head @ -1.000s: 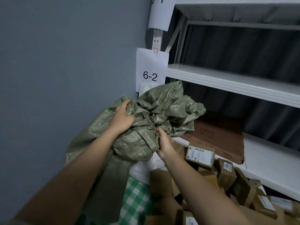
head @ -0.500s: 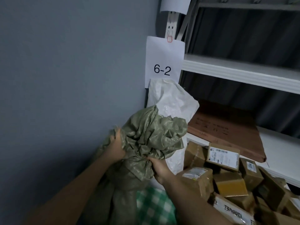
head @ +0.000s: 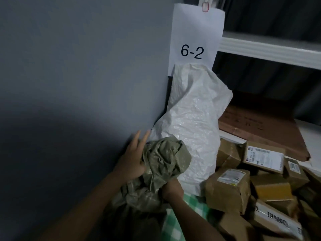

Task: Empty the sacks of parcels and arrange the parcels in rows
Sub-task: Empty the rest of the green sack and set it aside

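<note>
A: How far along does this look?

B: Partway, I'd judge. The green sack (head: 161, 173) is crumpled into a limp wad, so it seems emptied. The parcels (head: 246, 180) lie in a loose heap to the right of the fingers, tilted and overlapping, in no rows yet. So the arranging is all still to do.

A: And the hands?

B: The left hand (head: 133, 157) lies flat against the wad's left side, fingers straight and spread, their tips pointing up along the grey wall (head: 78, 75). It presses, not grasps. The right hand (head: 172, 189) is below the wad, fingers curled into its lower folds, gripping the fabric.

A: Anything else unemptied?

B: A white sack (head: 192, 119) stands just beyond the fingertips, leaning in the corner beneath a paper label (head: 194, 37) reading 6-2. It sags and creases; whether anything is inside I cannot tell.

A: Materials?

B: Both sacks are woven plastic with a faint sheen, the green one coarse and wrinkled. The parcels are brown cardboard boxes, taped, some bearing white printed labels. A flat reddish-brown cardboard sheet (head: 257, 129) lies on the white shelf (head: 271, 49) unit's lower level. Green-checked cloth (head: 189, 214) shows under the right wrist.
</note>
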